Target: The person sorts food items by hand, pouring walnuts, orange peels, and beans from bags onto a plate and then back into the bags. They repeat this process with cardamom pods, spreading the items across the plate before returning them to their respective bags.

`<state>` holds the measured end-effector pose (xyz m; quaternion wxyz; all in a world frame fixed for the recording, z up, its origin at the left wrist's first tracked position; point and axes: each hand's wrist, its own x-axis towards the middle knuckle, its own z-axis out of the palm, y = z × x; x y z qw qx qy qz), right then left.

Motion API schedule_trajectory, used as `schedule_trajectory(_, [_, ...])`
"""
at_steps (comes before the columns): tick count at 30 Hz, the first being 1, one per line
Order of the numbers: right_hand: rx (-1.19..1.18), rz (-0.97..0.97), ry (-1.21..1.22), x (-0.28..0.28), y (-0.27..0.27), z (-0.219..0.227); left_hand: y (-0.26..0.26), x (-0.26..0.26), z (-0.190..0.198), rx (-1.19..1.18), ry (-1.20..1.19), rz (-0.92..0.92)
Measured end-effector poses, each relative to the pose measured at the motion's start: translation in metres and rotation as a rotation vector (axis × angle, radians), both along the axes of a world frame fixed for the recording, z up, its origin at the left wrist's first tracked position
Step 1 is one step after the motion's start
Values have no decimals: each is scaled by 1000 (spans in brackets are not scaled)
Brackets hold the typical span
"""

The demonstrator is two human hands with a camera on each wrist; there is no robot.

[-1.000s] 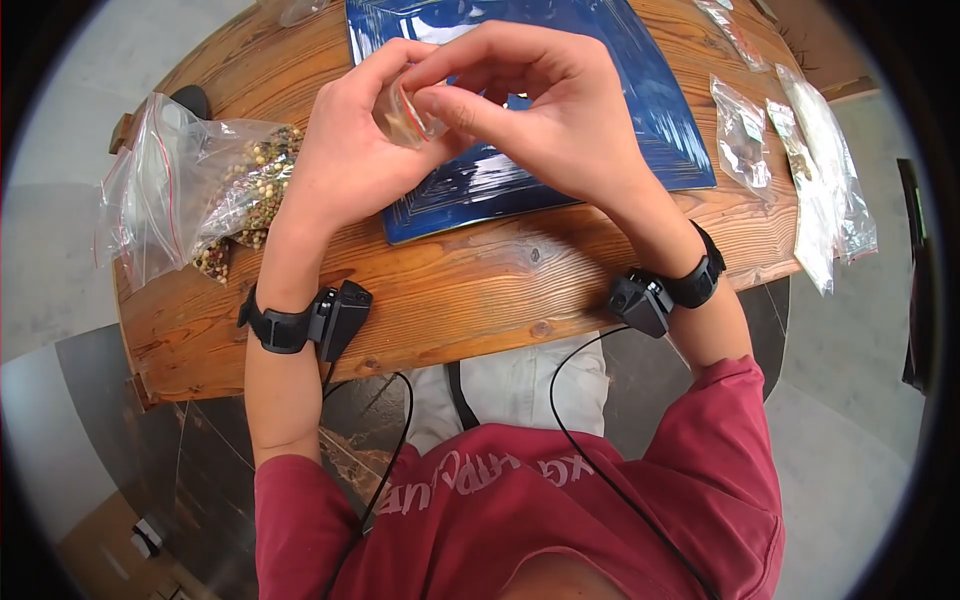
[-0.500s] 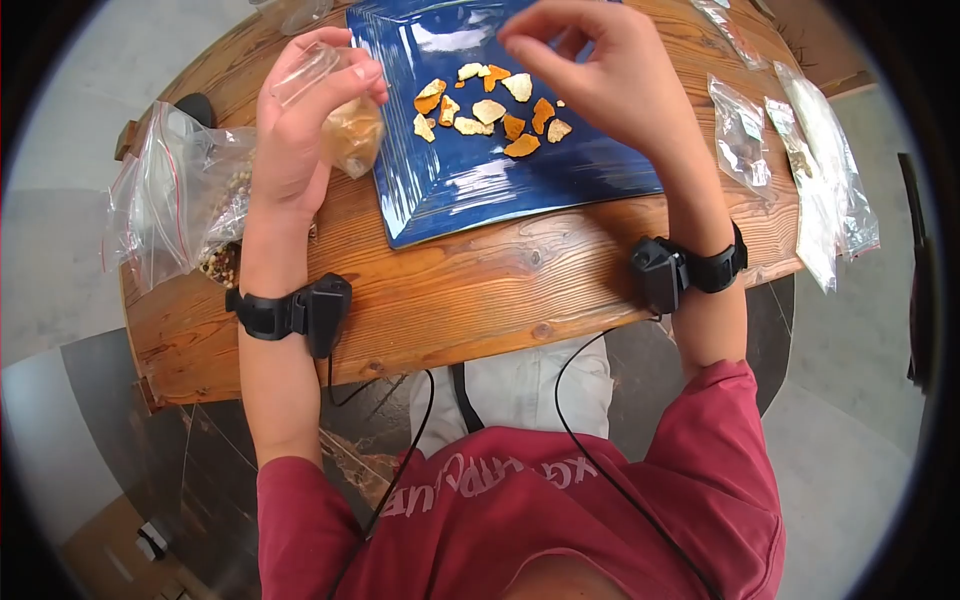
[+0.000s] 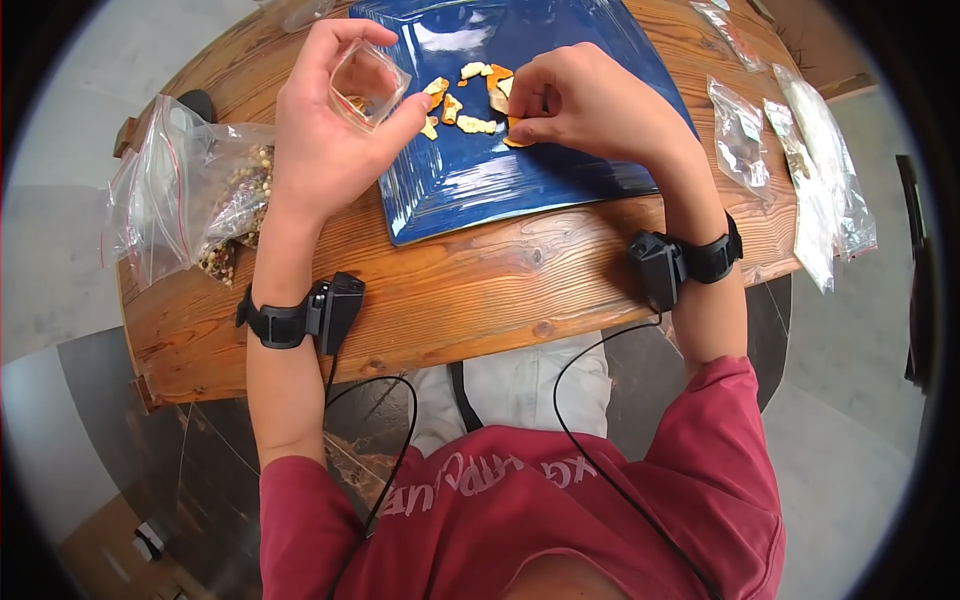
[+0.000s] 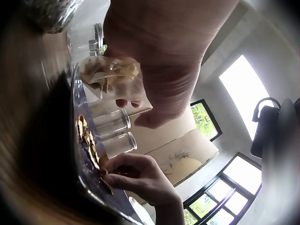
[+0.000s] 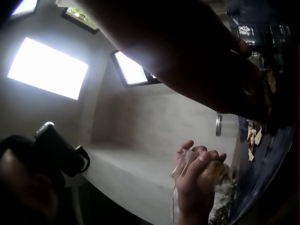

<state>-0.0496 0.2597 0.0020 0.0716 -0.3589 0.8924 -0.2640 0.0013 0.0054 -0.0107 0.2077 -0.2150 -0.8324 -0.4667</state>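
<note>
A: What is recorded at the left edge of the wooden table (image 3: 450,300)?

B: A zip bag of mixed grains (image 3: 240,200) is laid there.

A: And the left hand (image 3: 315,150)?

B: A small clear bag (image 3: 368,75) is held between its curved fingers and thumb, mouth spread, at the left edge of the blue plate (image 3: 450,215). Brownish contents are seen through its wall.

A: The plate itself?

B: Pieces of dried peel (image 3: 476,125) are scattered about its middle, well apart from its near edge. There the right hand (image 3: 600,105) is found; by its bent fingers and thumb, drawn nearly together, one piece is pinched.

A: The right edge of the table?

B: Several clear bags (image 3: 745,140) are laid there, the outermost extended past the edge.
</note>
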Motion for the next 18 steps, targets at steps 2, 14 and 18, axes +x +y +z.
schedule_trajectory(2, [-29, 1, -19, -1, 0, 0, 1, -1, 0, -15, 9, 2])
schedule_trajectory(14, [-727, 220, 24, 16, -24, 9, 19, 10, 5, -133, -44, -131])
schedule_trajectory(18, [-483, -20, 22, 16, -17, 16, 16, 11, 6, -39, -63, -59])
